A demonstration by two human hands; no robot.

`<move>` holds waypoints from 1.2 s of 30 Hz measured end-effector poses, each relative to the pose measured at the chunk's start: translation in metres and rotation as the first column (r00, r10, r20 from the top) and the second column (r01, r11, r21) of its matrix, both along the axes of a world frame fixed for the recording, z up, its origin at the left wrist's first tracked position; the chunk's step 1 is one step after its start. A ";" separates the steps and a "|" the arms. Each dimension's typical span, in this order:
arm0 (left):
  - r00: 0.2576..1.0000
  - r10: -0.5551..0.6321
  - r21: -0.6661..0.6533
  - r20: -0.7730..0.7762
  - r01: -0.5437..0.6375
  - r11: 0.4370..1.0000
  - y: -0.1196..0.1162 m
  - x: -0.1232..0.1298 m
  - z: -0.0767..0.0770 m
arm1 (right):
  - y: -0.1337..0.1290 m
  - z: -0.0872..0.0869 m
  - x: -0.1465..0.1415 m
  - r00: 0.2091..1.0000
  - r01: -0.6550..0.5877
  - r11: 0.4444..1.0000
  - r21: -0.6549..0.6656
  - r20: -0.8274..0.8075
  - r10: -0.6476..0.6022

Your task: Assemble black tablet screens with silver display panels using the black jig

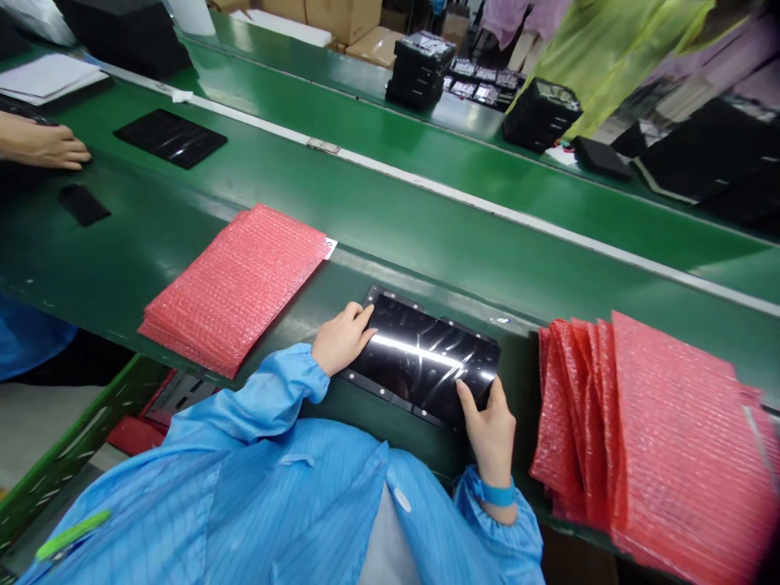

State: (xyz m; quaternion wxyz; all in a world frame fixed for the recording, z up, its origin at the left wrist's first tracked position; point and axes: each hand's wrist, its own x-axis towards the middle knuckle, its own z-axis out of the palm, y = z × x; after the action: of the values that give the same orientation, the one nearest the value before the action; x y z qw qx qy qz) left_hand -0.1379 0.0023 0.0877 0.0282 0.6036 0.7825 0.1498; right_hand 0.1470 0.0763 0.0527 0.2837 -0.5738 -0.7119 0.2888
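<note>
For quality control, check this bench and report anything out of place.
The pink bubble bags beside the right hand look odd: the stack is fanned out and slumping, unlike the neater pink pile left of the black panel.

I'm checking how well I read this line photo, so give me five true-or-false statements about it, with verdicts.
1. The left hand touches the glossy black panel. True.
2. The right hand holds a pink bubble bag. False: it is at the panel's lower right edge.
3. A blue wristband sits on the right wrist. True.
4. Pink bubble bags lie only to the left of the panel. False: a stack of pink bubble bags lies left, and a fanned stack of pink bubble bags lies right.
5. Another person's hand is at the upper left, over the green conveyor belt. True.
</note>
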 end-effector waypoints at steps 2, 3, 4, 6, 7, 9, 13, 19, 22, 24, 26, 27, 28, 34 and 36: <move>0.997 0.001 -0.017 -0.078 -0.003 1.000 -0.002 0.005 -0.001 | 0.002 0.000 0.001 0.999 -0.010 1.000 -0.024 0.045 0.011; 0.995 -0.003 -0.019 -0.100 0.001 1.000 -0.003 0.007 -0.002 | 0.003 0.000 0.002 0.998 -0.017 0.999 -0.029 0.057 0.019; 0.993 -0.006 -0.020 -0.116 0.003 1.000 -0.003 0.008 -0.003 | 0.004 0.001 0.002 0.998 -0.025 0.999 -0.030 0.064 0.027; 0.991 -0.007 -0.022 -0.135 0.004 1.000 -0.003 0.008 -0.004 | 0.006 0.001 0.001 0.997 -0.041 0.999 -0.024 0.071 0.043; 0.990 -0.006 -0.022 -0.141 0.003 1.000 -0.003 0.008 -0.004 | 0.008 0.001 0.001 0.996 -0.049 0.999 -0.021 0.075 0.050; 0.989 -0.003 -0.023 -0.148 -0.001 1.000 -0.003 0.008 -0.003 | 0.010 0.002 0.001 0.993 -0.062 0.998 -0.019 0.099 0.063; 0.985 -0.007 -0.050 -0.175 -0.002 0.999 -0.002 0.008 0.001 | 0.013 0.007 0.001 0.957 -0.094 0.995 -0.019 0.275 0.096; 0.971 -0.025 -0.094 -0.239 0.003 0.996 0.000 0.009 0.008 | 0.013 0.014 0.000 0.758 -0.146 0.988 0.047 0.647 0.082; 0.959 -0.034 -0.116 -0.281 0.002 0.993 0.001 0.009 0.010 | 0.017 0.015 0.001 0.724 -0.229 0.960 0.160 0.688 0.058; 0.950 -0.047 -0.125 -0.308 0.009 0.992 0.002 0.010 0.012 | 0.021 0.016 0.001 0.758 -0.341 0.907 0.248 0.643 0.109; 0.941 -0.060 -0.119 -0.332 0.022 0.993 0.003 0.009 0.013 | 0.025 0.019 0.002 0.777 -0.427 0.857 0.290 0.603 0.183; 0.936 -0.068 -0.111 -0.345 0.031 0.993 0.003 0.009 0.014 | 0.026 0.020 0.002 0.783 -0.444 0.848 0.290 0.587 0.209; 0.931 -0.079 -0.102 -0.356 0.045 0.994 0.004 0.008 0.014 | 0.027 0.021 0.002 0.790 -0.446 0.849 0.284 0.571 0.225; 0.912 -0.215 -0.055 -0.350 0.209 0.976 0.001 -0.009 0.007 | 0.026 0.026 0.009 0.793 -0.441 0.877 0.191 0.541 0.281; 0.910 -0.277 -0.086 -0.307 0.263 0.961 -0.002 -0.017 0.000 | 0.025 0.025 0.011 0.772 -0.466 0.872 0.147 0.549 0.320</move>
State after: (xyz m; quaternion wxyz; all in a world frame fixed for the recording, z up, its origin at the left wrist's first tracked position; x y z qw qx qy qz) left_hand -0.1547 0.0002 0.0881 -0.0640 0.7215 0.6889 0.0290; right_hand 0.1582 0.1014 0.0780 0.0954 -0.4206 -0.8988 0.0788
